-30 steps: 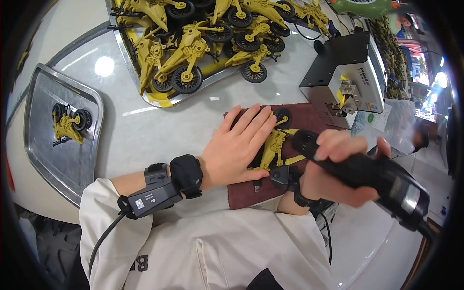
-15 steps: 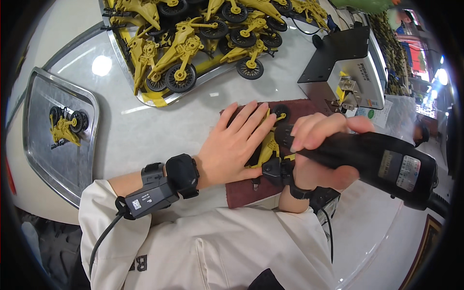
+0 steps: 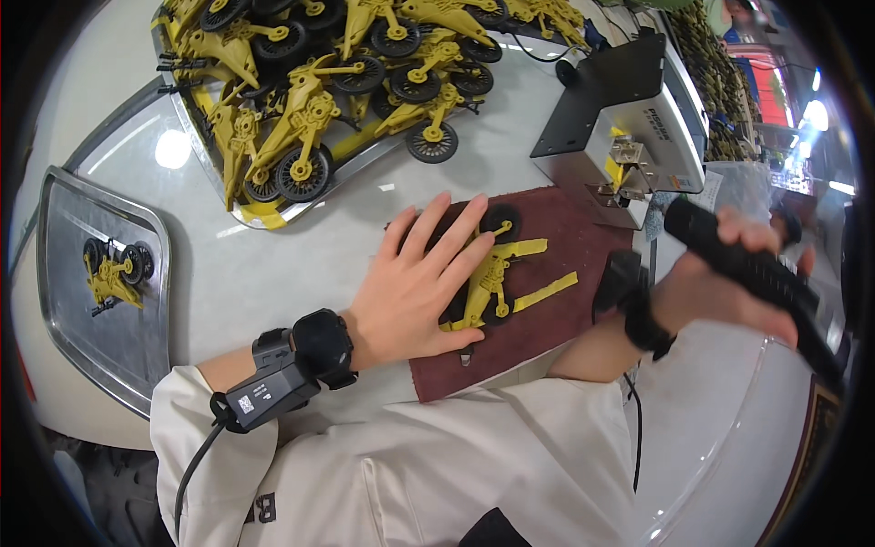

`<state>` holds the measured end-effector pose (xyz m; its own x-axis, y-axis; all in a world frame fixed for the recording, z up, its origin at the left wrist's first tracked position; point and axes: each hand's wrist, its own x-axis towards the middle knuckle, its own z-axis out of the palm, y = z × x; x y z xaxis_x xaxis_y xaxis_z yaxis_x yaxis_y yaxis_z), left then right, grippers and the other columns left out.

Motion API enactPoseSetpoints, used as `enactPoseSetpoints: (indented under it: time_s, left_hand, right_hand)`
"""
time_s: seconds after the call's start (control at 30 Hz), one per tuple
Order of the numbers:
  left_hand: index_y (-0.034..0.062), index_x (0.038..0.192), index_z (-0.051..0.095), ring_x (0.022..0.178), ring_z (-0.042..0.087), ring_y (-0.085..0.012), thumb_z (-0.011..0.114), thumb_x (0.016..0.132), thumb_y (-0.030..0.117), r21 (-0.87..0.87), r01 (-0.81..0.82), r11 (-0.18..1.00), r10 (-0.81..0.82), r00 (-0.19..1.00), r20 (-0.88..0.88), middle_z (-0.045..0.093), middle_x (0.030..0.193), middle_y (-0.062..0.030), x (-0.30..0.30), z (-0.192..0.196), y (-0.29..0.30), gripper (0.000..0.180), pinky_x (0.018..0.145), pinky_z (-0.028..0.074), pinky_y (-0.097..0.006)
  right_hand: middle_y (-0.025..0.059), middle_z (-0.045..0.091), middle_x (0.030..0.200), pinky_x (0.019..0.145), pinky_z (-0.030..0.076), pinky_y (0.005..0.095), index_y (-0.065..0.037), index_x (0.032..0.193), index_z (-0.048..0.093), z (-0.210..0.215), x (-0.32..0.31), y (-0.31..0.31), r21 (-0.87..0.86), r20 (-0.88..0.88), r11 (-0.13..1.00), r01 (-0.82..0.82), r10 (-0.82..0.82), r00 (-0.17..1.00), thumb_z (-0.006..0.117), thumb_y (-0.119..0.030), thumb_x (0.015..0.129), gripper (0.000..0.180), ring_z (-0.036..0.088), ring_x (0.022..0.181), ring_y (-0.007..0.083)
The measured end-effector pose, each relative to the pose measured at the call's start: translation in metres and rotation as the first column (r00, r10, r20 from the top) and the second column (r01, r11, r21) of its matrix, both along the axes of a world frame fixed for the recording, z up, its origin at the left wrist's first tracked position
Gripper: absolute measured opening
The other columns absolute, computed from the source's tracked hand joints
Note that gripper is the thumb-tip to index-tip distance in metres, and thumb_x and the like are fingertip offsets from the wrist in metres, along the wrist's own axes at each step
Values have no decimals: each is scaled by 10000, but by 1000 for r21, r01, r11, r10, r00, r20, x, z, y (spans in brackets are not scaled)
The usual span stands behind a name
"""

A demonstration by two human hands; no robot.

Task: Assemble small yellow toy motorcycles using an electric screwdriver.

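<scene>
Observed left hand spread flat, pinning yellow toy motorcycle on maroon mat atop counter, right hand gripping black power screwdriver lifted clear; one finished in steel tray, many heaped unworked.

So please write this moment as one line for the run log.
left hand: flat on yellow toy frame | frame: lying on maroon mat | right hand: grips black power screwdriver, off to the mat's right
</scene>
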<state>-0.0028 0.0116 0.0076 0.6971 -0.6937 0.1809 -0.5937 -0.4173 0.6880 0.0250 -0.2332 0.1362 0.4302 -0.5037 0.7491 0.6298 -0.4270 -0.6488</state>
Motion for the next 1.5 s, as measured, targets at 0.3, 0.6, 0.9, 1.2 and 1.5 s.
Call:
enactPoseSetpoints:
  time_s: [0.3,0.6,0.9,1.2,1.5]
  left_hand:
    - [98,1325,406,1275,305,-380,740,605,503,6,26,1000,-26,999,41,306,1449,-113,1,-1,-2,891,1025,236,-528]
    - [90,1314,424,1256,344,-353,744,595,455,2,13,1000,-13,999,49,332,1433,-106,-3,-2,-2,867,1022,247,-525]
    - [84,1314,428,1254,349,-350,723,602,455,5,11,1000,-11,1000,20,330,1434,-113,-1,-4,-2,856,1018,244,-529]
    - [88,1325,417,1266,335,-344,717,611,480,20,35,999,-36,999,33,325,1440,-105,2,-1,-4,868,1017,239,-537]
    - [96,1319,414,1245,346,-351,730,609,477,26,55,998,-56,997,54,336,1427,-102,0,-1,-4,866,1016,232,-539]
  right_hand:
    - [122,522,600,452,426,354,-60,1306,266,-15,-11,27,174,-94,884,-434,454,886,357,-841,692,998,486,440,210]
    - [189,556,736,511,454,389,-42,1373,133,-48,-19,68,164,27,741,-652,657,754,382,-804,711,1039,530,500,263]
    - [176,537,689,453,455,336,-27,1332,200,-72,-2,65,246,-54,750,-614,643,764,396,-787,721,995,522,482,244]
    - [103,542,693,494,405,352,-108,1184,411,-79,-1,59,281,-100,731,-622,667,738,412,-794,724,826,500,473,218]
    - [105,507,640,444,437,355,-86,1325,325,-14,-29,46,34,82,941,-337,334,939,329,-833,718,962,468,425,201]
